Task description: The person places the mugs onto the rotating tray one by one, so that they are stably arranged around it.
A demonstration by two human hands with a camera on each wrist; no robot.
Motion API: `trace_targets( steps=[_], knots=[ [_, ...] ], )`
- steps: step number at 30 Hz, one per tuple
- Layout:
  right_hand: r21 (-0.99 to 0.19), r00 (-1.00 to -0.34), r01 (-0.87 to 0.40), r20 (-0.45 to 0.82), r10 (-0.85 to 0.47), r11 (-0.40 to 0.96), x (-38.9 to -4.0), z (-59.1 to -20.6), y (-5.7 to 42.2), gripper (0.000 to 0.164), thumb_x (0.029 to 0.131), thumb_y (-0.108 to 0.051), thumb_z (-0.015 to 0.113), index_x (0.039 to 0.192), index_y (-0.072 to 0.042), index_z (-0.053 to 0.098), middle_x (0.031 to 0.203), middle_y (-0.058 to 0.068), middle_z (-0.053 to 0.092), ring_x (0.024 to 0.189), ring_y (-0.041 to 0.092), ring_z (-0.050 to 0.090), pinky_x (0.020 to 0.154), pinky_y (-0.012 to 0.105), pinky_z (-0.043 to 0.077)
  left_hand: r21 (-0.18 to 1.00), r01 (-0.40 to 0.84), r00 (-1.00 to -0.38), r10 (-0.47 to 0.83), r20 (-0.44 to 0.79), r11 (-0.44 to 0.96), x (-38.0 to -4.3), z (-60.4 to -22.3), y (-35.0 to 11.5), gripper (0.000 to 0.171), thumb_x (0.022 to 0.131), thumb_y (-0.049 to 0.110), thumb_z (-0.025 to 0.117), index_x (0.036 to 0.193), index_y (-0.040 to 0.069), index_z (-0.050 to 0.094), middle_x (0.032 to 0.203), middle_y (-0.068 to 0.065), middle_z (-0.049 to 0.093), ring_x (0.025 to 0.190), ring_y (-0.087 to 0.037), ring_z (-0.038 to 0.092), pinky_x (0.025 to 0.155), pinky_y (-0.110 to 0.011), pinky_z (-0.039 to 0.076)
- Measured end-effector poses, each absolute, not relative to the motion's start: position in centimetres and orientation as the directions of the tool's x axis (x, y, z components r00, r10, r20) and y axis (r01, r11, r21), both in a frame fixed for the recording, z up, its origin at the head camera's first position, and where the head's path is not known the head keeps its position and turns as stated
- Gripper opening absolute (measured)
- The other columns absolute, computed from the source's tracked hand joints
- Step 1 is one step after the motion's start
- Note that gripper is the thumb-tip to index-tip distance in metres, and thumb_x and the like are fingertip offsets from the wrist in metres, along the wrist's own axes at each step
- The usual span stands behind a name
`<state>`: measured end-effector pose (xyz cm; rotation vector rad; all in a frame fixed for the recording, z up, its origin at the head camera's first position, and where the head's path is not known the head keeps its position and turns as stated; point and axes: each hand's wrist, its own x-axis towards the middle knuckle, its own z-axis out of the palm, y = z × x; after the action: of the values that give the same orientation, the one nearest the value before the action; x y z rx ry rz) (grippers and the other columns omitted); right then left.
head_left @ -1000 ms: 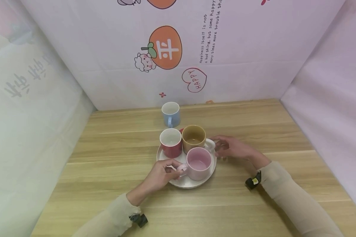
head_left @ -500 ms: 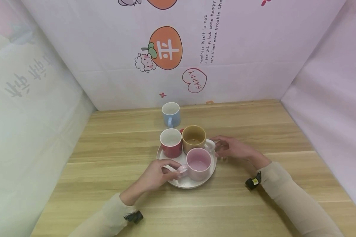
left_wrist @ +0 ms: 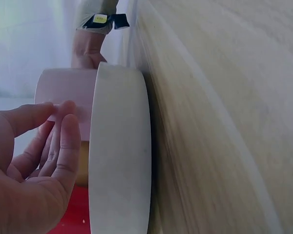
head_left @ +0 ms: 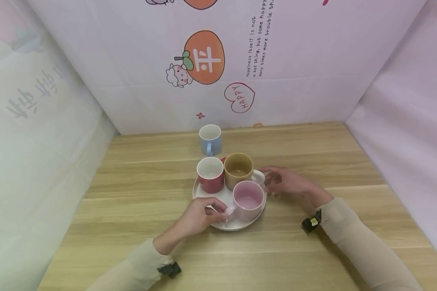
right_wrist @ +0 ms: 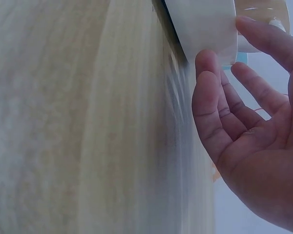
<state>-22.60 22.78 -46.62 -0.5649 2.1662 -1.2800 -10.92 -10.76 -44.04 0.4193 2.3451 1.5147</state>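
Note:
My left hand (head_left: 198, 216) pinches the handle of a pink mug (head_left: 248, 208) at the front right of a round white plate (head_left: 220, 197). The left wrist view shows the thumb and fingertips meeting at that handle, beside the raised wall of the plate (left_wrist: 119, 146). At the plate's right edge, my right hand (head_left: 287, 180) has its fingers spread and loosely bent, close to the white handle of a tan mug (head_left: 238, 171). Its fingertips lie right at the plate's wall in the right wrist view. A red mug (head_left: 212, 185) with a white inside stands at the plate's back left.
Behind the plate, a light blue mug (head_left: 211, 146) stands on the wooden table (head_left: 138, 173), its handle toward me. A bit of red shows between the red and tan mugs. Printed white cloth (head_left: 295, 81) walls off the back and both sides.
The pink mug has shifted slightly right on the plate, and my left hand has gone with it. My right hand and the other mugs stay where they were.

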Motion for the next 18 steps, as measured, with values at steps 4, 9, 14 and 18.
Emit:
trace_targets(
  steps=[4, 9, 14, 18],
  knots=[
    [-0.881, -0.757, -0.083, -0.248, -0.605, 0.465, -22.6, -46.5, 22.9, 0.071, 0.088, -0.015, 0.076, 0.150, -0.018, 0.041, 0.123, 0.023, 0.063, 0.089, 0.030, 0.071, 0.069, 0.044, 0.061, 0.926, 0.080, -0.909, 0.409, -0.084, 0.369, -10.7, -44.2, -10.1, 0.011, 0.085, 0.012, 0.078, 0.095, 0.009, 0.075, 0.088, -0.007, 0.072, 0.072, -0.004, 0.067, 0.064, -0.016, 0.054],
    [-0.883, -0.761, -0.073, -0.252, -0.598, 0.464, -22.6, -46.5, 22.8, 0.070, 0.087, -0.015, 0.077, 0.149, -0.019, 0.042, 0.121, 0.021, 0.065, 0.087, 0.029, 0.071, 0.068, 0.044, 0.061, 0.938, 0.061, -0.905, 0.415, -0.092, 0.340, -10.5, -44.3, -9.3, 0.012, 0.085, 0.013, 0.078, 0.096, 0.008, 0.075, 0.087, -0.006, 0.071, 0.070, -0.003, 0.065, 0.062, -0.014, 0.051],
    [-0.886, -0.755, -0.074, -0.250, -0.607, 0.457, -22.6, -46.4, 22.8, 0.070, 0.087, -0.017, 0.077, 0.148, -0.020, 0.043, 0.120, 0.020, 0.066, 0.087, 0.030, 0.071, 0.068, 0.044, 0.061, 0.954, 0.031, -0.888, 0.445, -0.111, 0.299, -10.2, -44.5, -8.8, 0.013, 0.085, 0.016, 0.078, 0.096, 0.008, 0.075, 0.085, -0.003, 0.070, 0.067, -0.002, 0.064, 0.056, -0.015, 0.048],
    [-0.885, -0.750, -0.075, -0.253, -0.611, 0.459, -22.5, -46.4, 22.8, 0.070, 0.087, -0.018, 0.078, 0.148, -0.020, 0.043, 0.120, 0.020, 0.066, 0.088, 0.030, 0.070, 0.069, 0.044, 0.061, 0.954, 0.022, -0.893, 0.434, -0.116, 0.300, -10.1, -44.4, -8.9, 0.012, 0.085, 0.016, 0.078, 0.094, 0.009, 0.075, 0.084, -0.002, 0.070, 0.064, -0.002, 0.063, 0.052, -0.016, 0.046]
  ],
)
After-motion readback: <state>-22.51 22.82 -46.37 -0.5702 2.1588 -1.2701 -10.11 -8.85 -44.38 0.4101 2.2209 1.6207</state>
